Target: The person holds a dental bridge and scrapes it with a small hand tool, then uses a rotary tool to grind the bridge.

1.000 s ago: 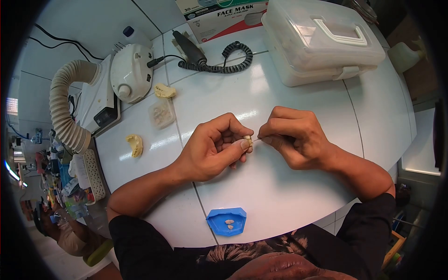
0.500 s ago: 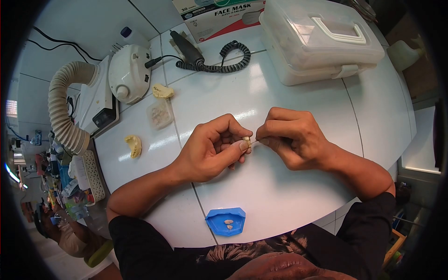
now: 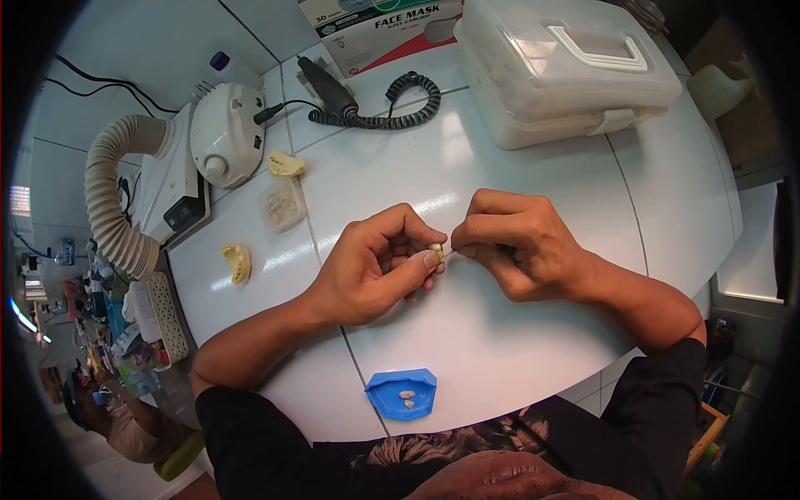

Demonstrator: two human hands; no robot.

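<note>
Over the middle of the white tiled table, my left hand (image 3: 375, 267) pinches a small yellowish-white piece (image 3: 437, 252) between thumb and fingers. Close to its right, my right hand (image 3: 521, 244) is closed in a pinch; a thin tip shows at its fingertips, pointing at the piece, but the rest is hidden. Below my hands, near the table's front edge, a blue tray (image 3: 421, 407) holds two small pale pieces (image 3: 407, 395). Left of my hands lie two yellow casts (image 3: 237, 262) and a small translucent box (image 3: 282, 206).
A white control unit (image 3: 227, 135), a ribbed hose (image 3: 104, 187) and a black handpiece (image 3: 329, 90) with a coiled cord stand at the back left. A face mask box (image 3: 392, 37) and a translucent case (image 3: 575, 75) are behind. Another person (image 3: 137, 425) is at lower left.
The view has shifted slightly. Both my hands keep nearly the same pose and hold.
</note>
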